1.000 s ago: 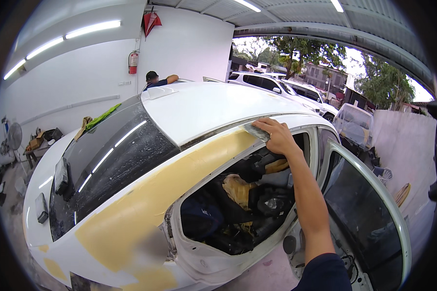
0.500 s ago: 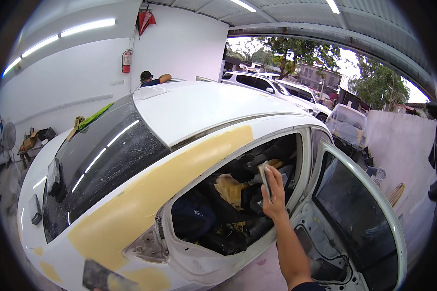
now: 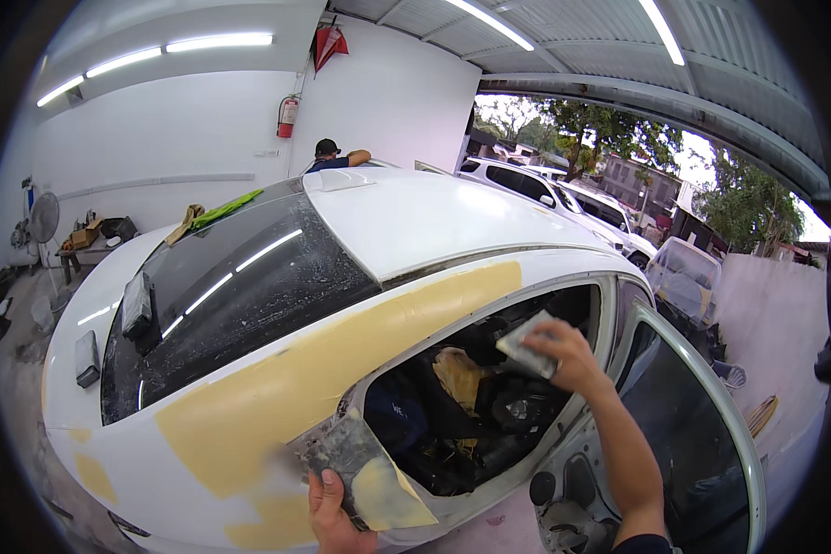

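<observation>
I see smooth yellow filler (image 3: 249, 434) coating the white, curved car body (image 3: 434, 212) beyond the left hand (image 3: 334, 519), which clamps a flat, grey, paste-smeared board (image 3: 343, 452) just above itself. The right hand (image 3: 568, 355) grips a thin, grey, rectangular spreader (image 3: 523, 348) at its left; I'd keep that edge clean, pressure even.

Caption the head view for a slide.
Left hand holds a smeared board, right hand a flat spreader, beside a yellow-patched white car.

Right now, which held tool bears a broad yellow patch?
The sheet in the left hand; the spreader in the right hand has only a yellowish edge.
</observation>
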`<state>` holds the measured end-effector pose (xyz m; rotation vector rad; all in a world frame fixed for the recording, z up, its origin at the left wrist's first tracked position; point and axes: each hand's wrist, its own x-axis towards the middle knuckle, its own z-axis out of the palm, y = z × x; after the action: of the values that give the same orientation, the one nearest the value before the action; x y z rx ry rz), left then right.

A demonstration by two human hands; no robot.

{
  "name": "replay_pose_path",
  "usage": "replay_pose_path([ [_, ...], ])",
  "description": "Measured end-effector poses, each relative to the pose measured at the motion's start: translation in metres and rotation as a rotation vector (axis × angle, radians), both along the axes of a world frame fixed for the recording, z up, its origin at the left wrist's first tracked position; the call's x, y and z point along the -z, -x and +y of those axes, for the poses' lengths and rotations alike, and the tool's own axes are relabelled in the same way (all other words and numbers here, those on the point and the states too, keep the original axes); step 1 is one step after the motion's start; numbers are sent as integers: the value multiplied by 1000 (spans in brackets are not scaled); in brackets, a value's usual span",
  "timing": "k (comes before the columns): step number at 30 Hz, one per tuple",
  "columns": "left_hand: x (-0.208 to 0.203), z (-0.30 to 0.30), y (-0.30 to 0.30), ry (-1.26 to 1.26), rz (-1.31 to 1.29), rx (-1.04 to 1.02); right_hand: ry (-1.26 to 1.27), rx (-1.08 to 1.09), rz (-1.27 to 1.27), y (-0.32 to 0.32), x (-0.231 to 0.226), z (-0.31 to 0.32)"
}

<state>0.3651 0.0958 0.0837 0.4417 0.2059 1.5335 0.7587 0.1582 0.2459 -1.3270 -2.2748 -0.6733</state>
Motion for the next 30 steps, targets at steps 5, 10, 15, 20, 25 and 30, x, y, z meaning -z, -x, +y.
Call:
replay_pose_path([
  [5,29,-28,47,90,187,-84,55,290,231,-45,-76,110],
  [10,76,-69,125,284,340,-155,219,234,176,-47,-84,141],
  [15,83,-92,158,354,381,-275,223,261,87,-40,-83,134],
  [20,61,-81,138,367,425,-242,165,220,127,-30,-51,107],
  [25,55,-67,103,249,373,-83,400,322,70,-25,6,39],
  [30,49,-39,10,69,175,10,313,-55,611,39,31,-80],
])
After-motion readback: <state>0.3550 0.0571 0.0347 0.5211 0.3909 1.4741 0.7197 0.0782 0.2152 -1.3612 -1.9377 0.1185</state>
